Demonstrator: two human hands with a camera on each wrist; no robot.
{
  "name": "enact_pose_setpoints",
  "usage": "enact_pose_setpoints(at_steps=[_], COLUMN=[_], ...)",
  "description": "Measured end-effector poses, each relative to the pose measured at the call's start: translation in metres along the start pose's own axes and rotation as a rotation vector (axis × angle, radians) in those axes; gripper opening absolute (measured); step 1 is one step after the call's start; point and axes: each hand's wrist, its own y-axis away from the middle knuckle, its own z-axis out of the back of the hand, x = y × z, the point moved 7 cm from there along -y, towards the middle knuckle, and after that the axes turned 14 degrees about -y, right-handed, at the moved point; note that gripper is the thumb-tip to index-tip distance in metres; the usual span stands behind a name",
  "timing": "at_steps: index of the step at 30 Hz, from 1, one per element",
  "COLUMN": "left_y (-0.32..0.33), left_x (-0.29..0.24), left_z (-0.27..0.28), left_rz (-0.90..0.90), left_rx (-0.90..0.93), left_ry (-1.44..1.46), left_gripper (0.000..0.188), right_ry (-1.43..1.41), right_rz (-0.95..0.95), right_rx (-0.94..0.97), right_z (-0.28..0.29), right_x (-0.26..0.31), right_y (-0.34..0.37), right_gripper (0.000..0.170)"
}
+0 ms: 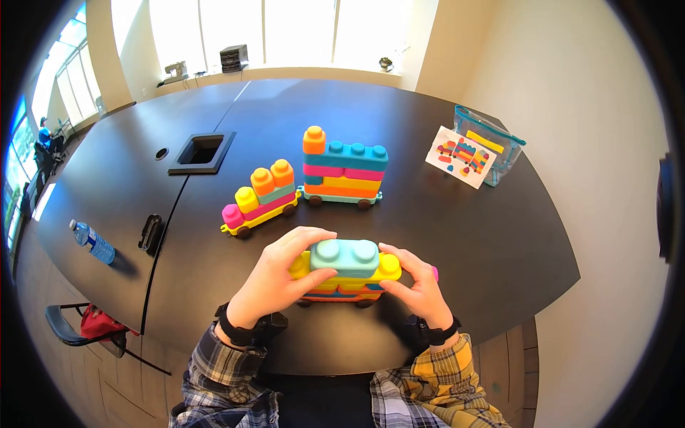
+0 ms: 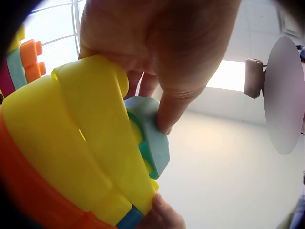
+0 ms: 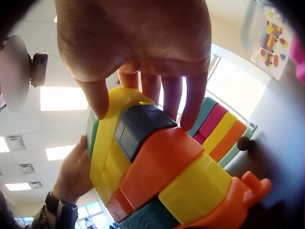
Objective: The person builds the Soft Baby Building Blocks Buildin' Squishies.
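A wheeled stack of yellow, orange and blue blocks (image 1: 342, 287) stands near the table's front edge. The left hand (image 1: 275, 274) pinches a light teal block (image 1: 344, 260) on its top; in the left wrist view the teal block (image 2: 151, 136) sits tilted against the yellow layer (image 2: 90, 138), the thumb of the left hand (image 2: 162, 52) on its side. On the other side, the right hand (image 1: 417, 285) grips the yellow top end; in the right wrist view the fingers of the right hand (image 3: 138, 52) are around the yellow block (image 3: 112, 138) and beside a dark blue one (image 3: 143, 126).
Behind stand a small block wagon (image 1: 264, 203) and a taller one (image 1: 342, 175). A picture card (image 1: 460, 158) leans on a clear pouch (image 1: 499, 153) at right. At left are a water bottle (image 1: 93, 242), a black case (image 1: 150, 234) and a table recess (image 1: 203, 151). Something pink shows beside the right hand.
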Motion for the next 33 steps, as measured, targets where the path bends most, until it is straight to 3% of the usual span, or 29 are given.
enact_pose_setpoints(at_steps=[12, 14, 16, 20, 21, 24, 27, 29, 30, 32, 33], left_y=[0.009, 0.013, 0.022, 0.037, 0.041, 0.046, 0.047, 0.046, 0.046, 0.046, 0.046], left_x=[0.004, 0.003, 0.011, 0.034, 0.038, 0.043, 0.042, 0.042, 0.042, 0.041, 0.040], left_z=[-0.001, 0.000, 0.006, 0.003, 0.004, 0.002, 0.003, 0.003, 0.003, 0.003, 0.003], left_rz=[0.004, 0.002, 0.142, 0.187, 0.197, 0.217, 0.235, 0.244, 0.244, 0.243, 0.241], left_rx=[0.005, 0.005, -0.074, -0.048, -0.061, -0.063, -0.051, -0.051, -0.054, -0.053, -0.063], left_ry=[-0.089, -0.116, -0.018, 0.024, -0.007, -0.037, -0.044, -0.052, -0.060, -0.071, -0.063], left_gripper=[0.060, 0.065, 0.074, 0.076, 0.071, 0.062, 0.055, 0.052, 0.052, 0.052, 0.052], right_ry=[0.022, 0.144, 0.342, 0.781, 0.784, 0.748, 0.719, 0.517, 0.487, 0.072, 0.028], right_rz=[-0.069, 0.011, -0.073, -0.330, -0.328, -0.384, -0.277, -0.066, -0.039, 0.005, 0.068], right_rx=[0.032, 0.086, 0.067, 0.084, 0.085, 0.143, 0.107, -0.152, -0.217, -0.314, -0.288], right_z=[0.003, 0.011, 0.029, 0.067, 0.069, 0.069, 0.064, 0.066, 0.067, 0.072, 0.067], right_x=[-0.003, 0.000, 0.003, -0.059, -0.066, -0.085, -0.074, -0.026, -0.006, 0.009, 0.030], right_y=[0.001, 0.002, 0.005, 0.035, 0.037, 0.042, 0.033, 0.010, 0.002, -0.007, -0.013], right_gripper=[0.069, 0.078, 0.085, 0.071, 0.071, 0.060, 0.055, 0.053, 0.053, 0.055, 0.054])
